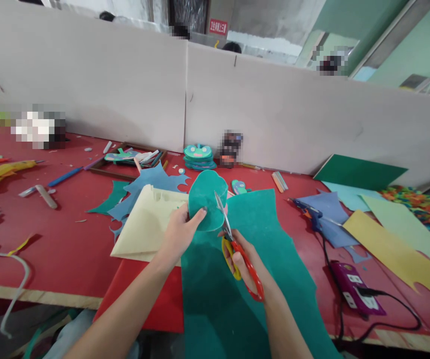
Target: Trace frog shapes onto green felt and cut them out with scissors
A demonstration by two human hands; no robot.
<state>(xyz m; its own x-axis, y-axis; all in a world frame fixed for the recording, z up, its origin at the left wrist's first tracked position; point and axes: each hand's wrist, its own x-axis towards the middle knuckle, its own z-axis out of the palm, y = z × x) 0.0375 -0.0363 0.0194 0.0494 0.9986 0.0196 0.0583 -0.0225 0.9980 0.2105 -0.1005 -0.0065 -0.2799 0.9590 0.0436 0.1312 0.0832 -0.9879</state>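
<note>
My left hand (181, 230) pinches a rounded teal felt cutout (205, 197) by its lower left edge and holds it up above the table. My right hand (245, 264) grips scissors (237, 252) with red and yellow handles; the blades point up and bite into the cutout's right edge. Under both hands lies a large teal felt sheet (275, 259) that hangs over the table's front edge. A cream felt sheet (143, 224) lies just left of my left hand.
Red table (61, 244) with a grey partition behind. A yellow glue gun (1, 172) lies far left, a blue glue gun (312, 212) and purple power strip (355, 289) right. Stacked frog shapes (199, 155), a tray (125, 162), and blue, yellow, green sheets (394, 249) surround.
</note>
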